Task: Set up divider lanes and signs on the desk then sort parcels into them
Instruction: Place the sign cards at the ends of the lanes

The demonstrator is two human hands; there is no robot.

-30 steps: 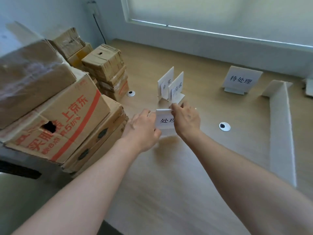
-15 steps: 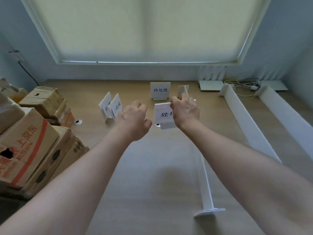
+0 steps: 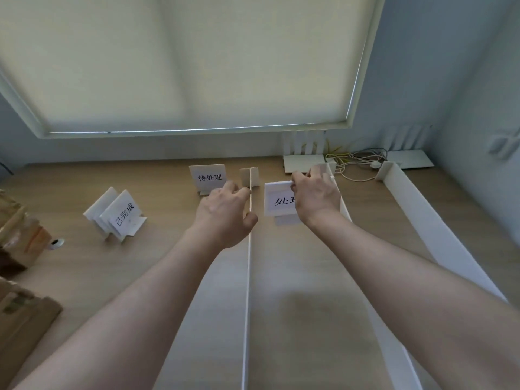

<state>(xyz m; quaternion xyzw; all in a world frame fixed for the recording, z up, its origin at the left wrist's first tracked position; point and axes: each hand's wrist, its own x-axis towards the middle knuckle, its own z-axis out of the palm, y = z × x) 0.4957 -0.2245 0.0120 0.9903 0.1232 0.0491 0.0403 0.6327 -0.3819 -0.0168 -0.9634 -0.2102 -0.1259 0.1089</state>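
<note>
Head view, sign in hand: right hand (image 3: 315, 197) pinches the top edge of a white sign (image 3: 278, 201) printed with characters, of which the last is hidden by the hand; the sign hangs just above the desk (image 3: 168, 198) in the lane right of the middle divider (image 3: 248, 271).
Head view, left hand: left hand (image 3: 225, 215) has let go of the sign it shared a second ago; it now hovers by the top edge of the middle divider, fingers loosely curled round nothing.
Head view, change: view has swung from the cardboard parcels (image 3: 19, 249) at the left towards the lanes, and the sign has come over from the spare signs (image 3: 118, 218), marked 已完成, into the second lane.
Head view, signs placed: sign reading 待处理 (image 3: 208, 178) stands at the far end of the lane left of the middle divider.
Head view, dividers: second divider (image 3: 342, 198) runs just behind the right hand, a third divider (image 3: 422, 220) further right; all stand upright.
Head view, far edge: cables (image 3: 357, 161) and a white flat box (image 3: 304, 163) lie against the wall.
Meaning for the task: likely the second lane is about to get its label, with setup still in hand. No parcel lies in a lane yet.
</note>
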